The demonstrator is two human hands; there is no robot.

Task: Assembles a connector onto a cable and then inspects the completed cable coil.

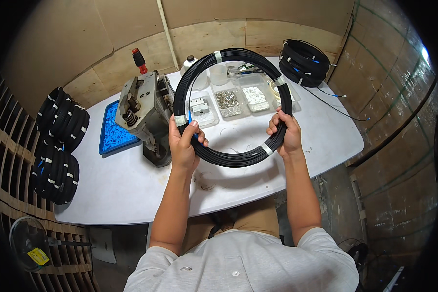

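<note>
My left grip [184, 144]: closed round black cable coil [228, 159], lower left | my right grip [290, 132]: closed round its lower right

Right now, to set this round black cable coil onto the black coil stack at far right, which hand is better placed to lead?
Probably the right hand: it holds the coil by its right side, nearer the stack; the left hand holds the left side.
</note>
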